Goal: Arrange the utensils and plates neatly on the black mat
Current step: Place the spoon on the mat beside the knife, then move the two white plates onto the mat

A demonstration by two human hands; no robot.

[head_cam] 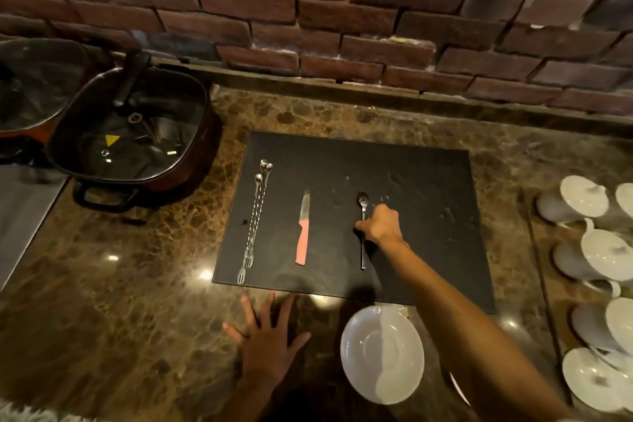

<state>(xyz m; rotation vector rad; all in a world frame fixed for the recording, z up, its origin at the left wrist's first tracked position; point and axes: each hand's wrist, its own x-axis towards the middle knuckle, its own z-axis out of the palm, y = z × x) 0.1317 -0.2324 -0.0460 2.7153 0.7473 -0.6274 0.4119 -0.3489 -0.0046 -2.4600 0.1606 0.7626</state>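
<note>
A black mat (411, 181) lies on the marble counter. Along its left side rest several long twisted metal forks (254, 219), tines toward me. A knife (303, 229) with a pink handle lies upright in the middle-left. To its right is a thin metal spoon (362, 205), bowl away from me. My right hand (380, 224) rests over the spoon's handle, fingers curled on it. My left hand (267, 336) lies flat on the counter just below the mat's front edge, fingers spread. A white plate (382, 353) sits on the counter in front of the mat, partly under my right forearm.
A dark rectangular pan with a glass lid (130, 134) stands at the left, close to the mat. Several white lidded cups (599, 250) lie on a tray at the right edge. A brick wall (308, 10) backs the counter.
</note>
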